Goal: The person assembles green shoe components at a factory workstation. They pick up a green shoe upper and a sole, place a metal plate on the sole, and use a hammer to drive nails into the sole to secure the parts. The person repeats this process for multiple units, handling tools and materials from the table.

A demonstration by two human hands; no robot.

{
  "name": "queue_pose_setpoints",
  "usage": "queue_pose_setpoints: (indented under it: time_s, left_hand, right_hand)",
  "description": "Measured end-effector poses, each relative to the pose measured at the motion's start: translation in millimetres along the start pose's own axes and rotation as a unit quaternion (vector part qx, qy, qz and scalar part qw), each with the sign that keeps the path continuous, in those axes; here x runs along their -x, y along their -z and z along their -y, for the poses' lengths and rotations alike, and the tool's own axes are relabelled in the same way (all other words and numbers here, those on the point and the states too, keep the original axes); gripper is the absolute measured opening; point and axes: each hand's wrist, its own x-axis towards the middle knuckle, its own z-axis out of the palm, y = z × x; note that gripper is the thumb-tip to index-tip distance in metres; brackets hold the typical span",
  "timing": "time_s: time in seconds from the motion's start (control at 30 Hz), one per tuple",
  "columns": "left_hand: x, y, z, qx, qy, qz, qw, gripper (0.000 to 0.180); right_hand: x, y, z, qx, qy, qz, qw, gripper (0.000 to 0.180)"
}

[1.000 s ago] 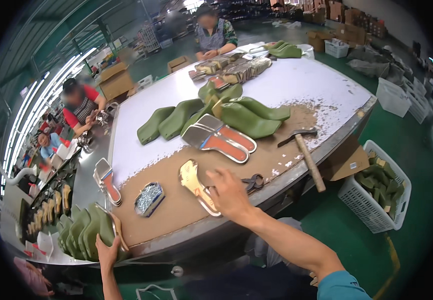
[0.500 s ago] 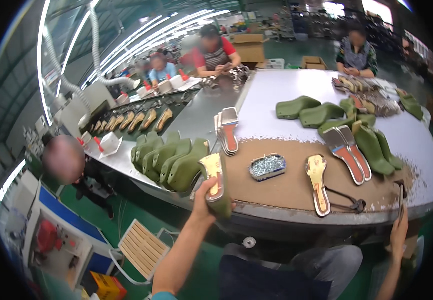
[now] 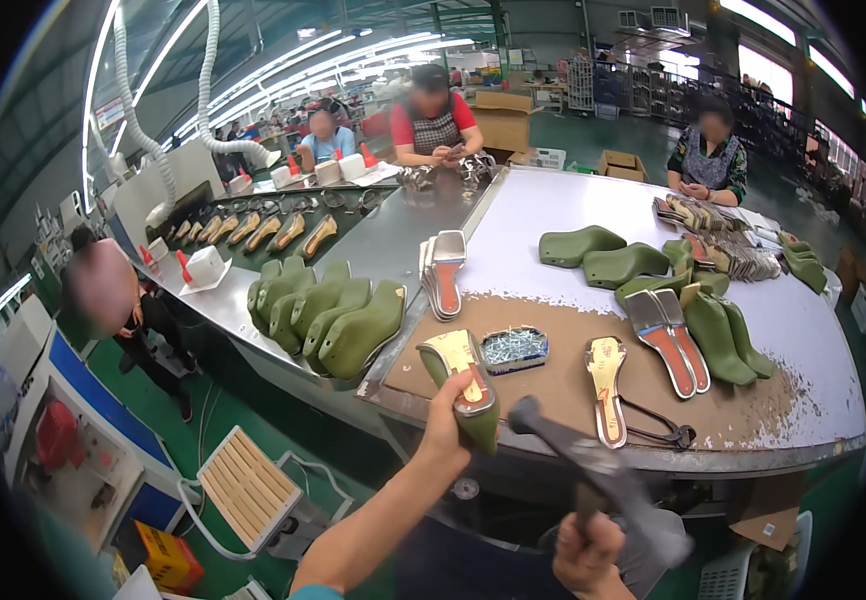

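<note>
Since half a second ago the right hand [image 3: 588, 550] has come up from the lower right edge and now carries a hammer [image 3: 593, 470]; its head is blurred and points up and left, close to the green shoe last [image 3: 465, 395]. I log the left hand [image 3: 445, 425] in much the same grip as before, with the last raised a little nearer the middle of the view.

Left hand: fingers wrapped around the lower part of the green last, which sits tilted, sole side up, with a gold-and-red insole [image 3: 461, 368] lying on it. The last is held just off the near edge of the tabletop [image 3: 553, 390], over its brown mat.

Right hand: closed around the hammer's handle near the bottom of the frame; only the top of the fist shows.

On the brown mat, just beyond the held last, I note a small tin of tacks [image 3: 514, 348]. To its right lies a second gold insole [image 3: 607, 388], and dark pincers [image 3: 658, 428] rest just beside that. To the left, a cluster of green lasts [image 3: 328, 315] stands at the tabletop's corner. Further back, more green lasts [image 3: 613, 258] lie on the white part of the surface. Three other people work at the far side.
</note>
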Motion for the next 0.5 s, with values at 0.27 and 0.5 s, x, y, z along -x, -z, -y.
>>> queue_pose_setpoints:
  time_s: [0.27,0.5]
  left_hand:
    - [-0.6,15.7,2.7,-0.016,-0.052,-0.049,0.997,0.027]
    - [1.5,7.4,14.4,-0.075,-0.159,-0.057,0.983,0.038]
  right_hand:
    - [-43.1,-2.7,39.8,0.053,-0.102,0.078,0.990,0.031]
    - [-26.0,-4.8,21.3,0.102,-0.138,0.103,0.980,0.045]
